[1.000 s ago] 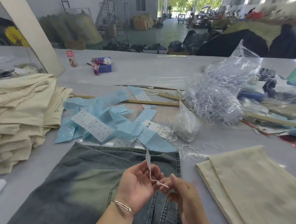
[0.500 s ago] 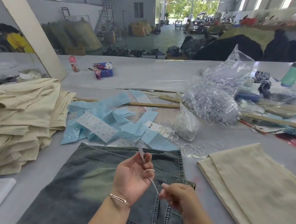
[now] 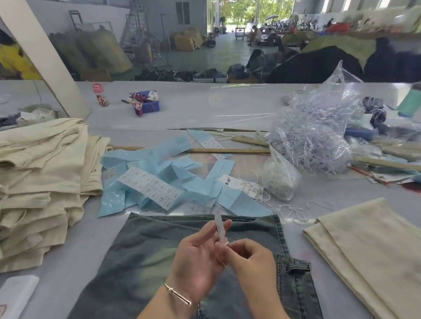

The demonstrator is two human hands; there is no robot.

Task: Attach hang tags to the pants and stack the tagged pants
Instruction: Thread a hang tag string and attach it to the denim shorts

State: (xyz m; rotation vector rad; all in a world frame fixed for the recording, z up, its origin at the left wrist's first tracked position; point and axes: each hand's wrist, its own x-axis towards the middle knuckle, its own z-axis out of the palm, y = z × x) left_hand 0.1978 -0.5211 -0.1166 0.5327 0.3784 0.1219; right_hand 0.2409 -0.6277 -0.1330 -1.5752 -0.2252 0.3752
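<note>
The grey worktop (image 3: 231, 106) carries a tall stack of cream pants (image 3: 32, 181) at its left edge and washed denim pants (image 3: 151, 253) at the near edge. Above the denim, the left hand (image 3: 199, 261), palm up, and the right hand (image 3: 250, 261) together pinch a thin white hang tag (image 3: 219, 223).

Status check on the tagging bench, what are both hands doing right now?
Left hand and right hand together pinching a white tag fastener. Both above the denim pants, tag not yet attached. Nothing in the way.
</note>
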